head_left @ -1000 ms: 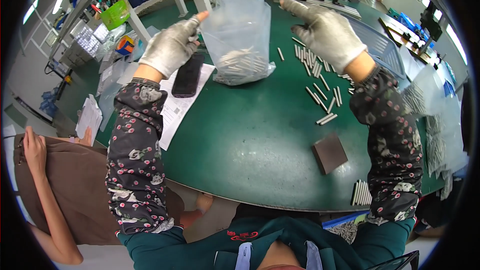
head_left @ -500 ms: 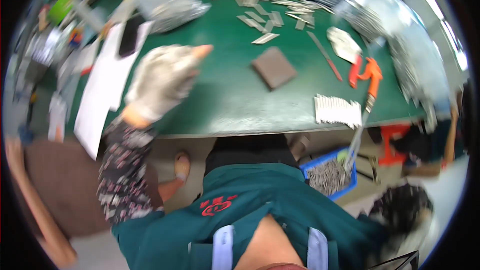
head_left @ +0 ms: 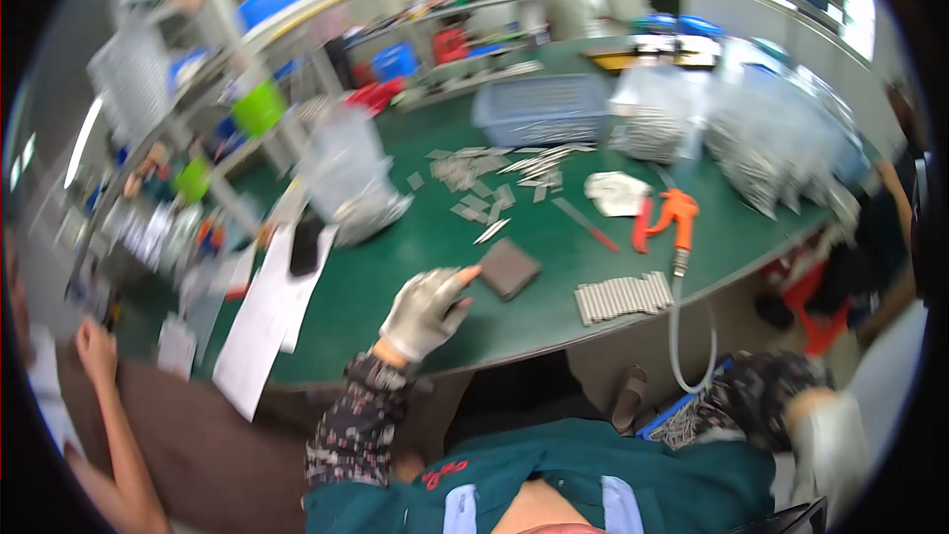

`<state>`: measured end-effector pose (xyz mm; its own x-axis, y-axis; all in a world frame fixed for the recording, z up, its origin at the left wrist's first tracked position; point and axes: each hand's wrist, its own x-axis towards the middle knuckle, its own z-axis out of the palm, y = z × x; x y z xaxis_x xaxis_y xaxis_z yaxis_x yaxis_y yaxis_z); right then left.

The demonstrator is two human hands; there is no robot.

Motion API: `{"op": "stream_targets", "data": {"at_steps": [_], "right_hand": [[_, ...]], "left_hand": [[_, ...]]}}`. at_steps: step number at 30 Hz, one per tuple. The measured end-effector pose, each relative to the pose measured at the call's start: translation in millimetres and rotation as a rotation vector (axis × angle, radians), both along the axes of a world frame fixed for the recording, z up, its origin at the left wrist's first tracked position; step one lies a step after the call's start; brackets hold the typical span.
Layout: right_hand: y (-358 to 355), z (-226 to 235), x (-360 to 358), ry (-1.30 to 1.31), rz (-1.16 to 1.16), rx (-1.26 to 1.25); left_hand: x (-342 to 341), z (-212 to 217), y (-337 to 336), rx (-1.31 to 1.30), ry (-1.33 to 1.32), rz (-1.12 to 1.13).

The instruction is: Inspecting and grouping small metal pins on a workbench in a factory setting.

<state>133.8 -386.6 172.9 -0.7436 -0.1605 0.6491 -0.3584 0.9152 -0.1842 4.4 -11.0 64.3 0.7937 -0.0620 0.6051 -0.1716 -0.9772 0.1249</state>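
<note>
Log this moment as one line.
left hand beside brown block, contact unclear; right hand off green table, grip unclear; rod row right of block

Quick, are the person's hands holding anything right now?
Left hand: partly open, nothing visible in its grasp, close beside the brown block.
Right hand: lowered, blurred; cannot tell.

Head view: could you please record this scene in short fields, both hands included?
Left hand: gloved, fingertip beside brown block; contact unclear
Right hand: gloved, low at right, blurred; grip unclear
Metal rods: side by side, near front edge of green table
Orange air gun: beyond the rods
Phone: on white paper
</note>
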Motion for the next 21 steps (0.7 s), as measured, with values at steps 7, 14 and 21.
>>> {"op": "stream_targets", "data": {"at_steps": [7, 14, 21], "right_hand": [[67.0, -54.9, 46.8, 1.091, -1.371, -0.92], [93.5, -131.7, 79.4, -0.164, -2.758, -0.234], [100.7, -151.7, 76.0, -0.395, -2.829, -0.111]], "left_hand": [[60.1, -1.5, -26.8, 0.062, 0.154, -0.345], [111.2, -3.3, -36.1, 0.278, 0.411, -0.469], [132.7, -18.6, -52.3, 0.382, 0.524, -0.54]]}}
